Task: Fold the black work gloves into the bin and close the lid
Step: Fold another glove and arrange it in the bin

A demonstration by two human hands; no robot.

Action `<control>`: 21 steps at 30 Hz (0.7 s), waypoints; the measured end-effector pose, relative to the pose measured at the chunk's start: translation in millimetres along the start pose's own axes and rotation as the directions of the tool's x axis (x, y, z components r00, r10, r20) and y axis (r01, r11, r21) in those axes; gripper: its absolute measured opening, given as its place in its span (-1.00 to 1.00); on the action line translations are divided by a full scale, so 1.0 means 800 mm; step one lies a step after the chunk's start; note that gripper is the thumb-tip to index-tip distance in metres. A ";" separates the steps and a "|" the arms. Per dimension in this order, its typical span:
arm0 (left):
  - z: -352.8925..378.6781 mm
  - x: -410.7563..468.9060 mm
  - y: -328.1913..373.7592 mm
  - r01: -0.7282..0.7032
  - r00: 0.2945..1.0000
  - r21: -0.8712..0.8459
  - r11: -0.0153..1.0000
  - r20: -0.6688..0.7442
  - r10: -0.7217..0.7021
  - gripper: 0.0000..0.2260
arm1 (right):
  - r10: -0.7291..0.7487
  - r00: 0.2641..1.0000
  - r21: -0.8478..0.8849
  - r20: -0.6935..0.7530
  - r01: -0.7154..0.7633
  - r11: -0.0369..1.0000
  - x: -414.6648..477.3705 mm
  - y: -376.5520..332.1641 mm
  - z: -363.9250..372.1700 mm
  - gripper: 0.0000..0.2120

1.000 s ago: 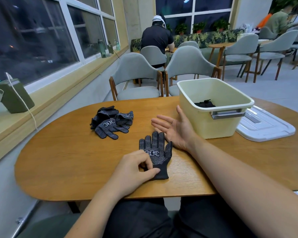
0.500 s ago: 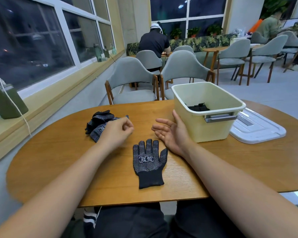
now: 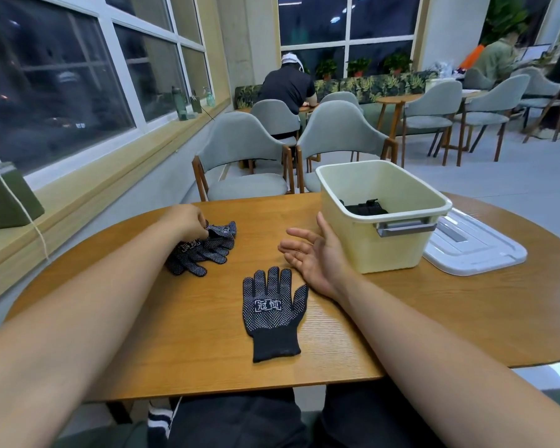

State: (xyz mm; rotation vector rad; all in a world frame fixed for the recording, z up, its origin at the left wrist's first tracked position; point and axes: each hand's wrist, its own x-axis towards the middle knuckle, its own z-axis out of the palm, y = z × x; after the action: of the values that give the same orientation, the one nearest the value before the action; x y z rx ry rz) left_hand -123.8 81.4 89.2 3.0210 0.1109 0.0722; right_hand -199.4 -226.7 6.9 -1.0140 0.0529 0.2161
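Note:
One black dotted work glove [image 3: 272, 313] lies flat on the wooden table [image 3: 188, 347], fingers pointing away from me. A small pile of black gloves [image 3: 204, 250] sits farther left. My left hand [image 3: 188, 223] rests on top of that pile, fingers curled and pinching a glove. Between the flat glove and the bin, my right hand [image 3: 314, 257] lies palm up with relaxed fingers, holding nothing. The cream bin [image 3: 382, 247] stands open at the right with a folded black glove [image 3: 366, 207] inside. Its white lid [image 3: 476, 250] lies flat to the right of the bin.
Two grey chairs [image 3: 240, 156] stand at the table's far side. A green box with a white cord [image 3: 7, 195] sits on the window ledge at the left. More tables, chairs and seated people fill the room behind.
My left hand left the flat glove's cuff, moved up and left to the glove pile and now pinches a glove there. My right hand stayed palm up beside the bin.

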 end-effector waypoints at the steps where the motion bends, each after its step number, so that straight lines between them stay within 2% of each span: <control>1: 0.002 0.002 0.001 -0.005 1.000 0.016 1.000 0.014 0.005 -0.85 | -0.001 1.000 -0.002 0.000 0.001 1.000 0.000 0.000 0.000 -0.20; 5: 0.017 0.003 0.005 0.019 0.999 0.060 0.998 -0.052 -0.016 -0.78 | -0.002 1.000 -0.003 -0.003 0.002 1.000 -0.001 -0.001 0.001 -0.21; 8: 0.028 0.002 0.005 0.062 0.989 0.082 0.995 -0.136 -0.050 -0.83 | 0.000 1.000 -0.007 -0.004 0.000 1.000 -0.002 -0.002 0.002 -0.20; 13: 0.025 0.002 0.018 0.079 0.953 -0.100 0.992 -0.284 -0.104 -0.87 | 0.001 1.000 -0.005 -0.002 -0.001 1.000 -0.002 -0.001 0.002 -0.20; 21: -0.022 -0.009 0.047 -0.089 0.865 -0.199 0.976 -0.501 -0.023 -0.72 | 0.003 1.000 -0.005 0.018 -0.003 1.000 -0.003 -0.001 0.003 -0.21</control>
State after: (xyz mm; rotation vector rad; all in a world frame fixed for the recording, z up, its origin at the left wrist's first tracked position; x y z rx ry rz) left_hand -129.6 45.8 110.7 2.7087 0.0881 0.8207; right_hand -201.3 -225.6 9.1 -1.0163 0.0371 0.2279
